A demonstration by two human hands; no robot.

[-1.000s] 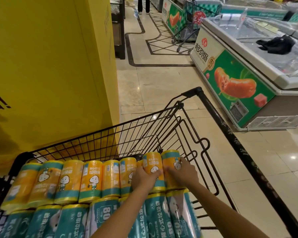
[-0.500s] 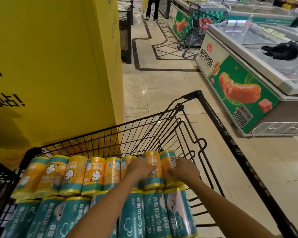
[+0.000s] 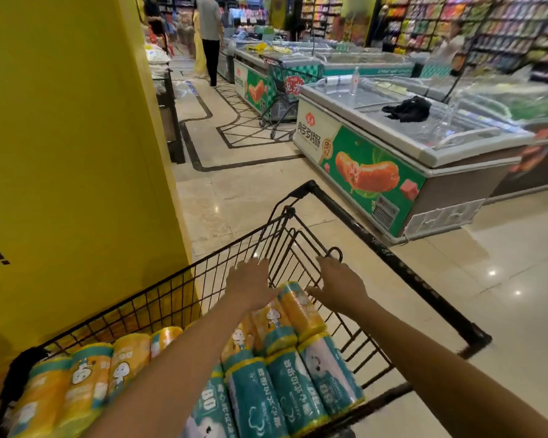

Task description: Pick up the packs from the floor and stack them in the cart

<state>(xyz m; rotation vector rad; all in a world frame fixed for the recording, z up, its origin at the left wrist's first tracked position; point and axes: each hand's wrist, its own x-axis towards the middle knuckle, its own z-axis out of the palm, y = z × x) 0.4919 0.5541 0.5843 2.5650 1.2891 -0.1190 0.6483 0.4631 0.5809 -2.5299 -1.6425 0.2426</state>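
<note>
Supermarket floor [image 3: 241, 191] of pale polished tile runs between a yellow pillar [image 3: 76, 153] on the left and a chest freezer [image 3: 377, 172] on the right. No pack shows on any stretch of it in view (what lies behind or under the camera cannot be told).

Low in the picture stands the black wire cart [image 3: 222, 252], and it is well loaded. The packs [image 3: 298, 390] lie side by side in it, a teal row nearest the person and a yellow-and-teal row beyond, reaching from the left wall to the right corner. The yellow ones on the right sit a little tilted.

Both hands hover over that far right corner and hold nothing. The left hand [image 3: 250, 284] has its fingers straight and spread above the end of the topmost yellow pack; whether its thumb touches the wrapper I cannot tell. The right hand [image 3: 339, 289] is likewise spread, just beside the same pack, its fingers stretched towards the cart's end wall.

By my judgement the stacking is far along, with the corner pack set down and let go. What remains is any pack still on the floor out of view, and perhaps squaring the tilted ones.
</note>
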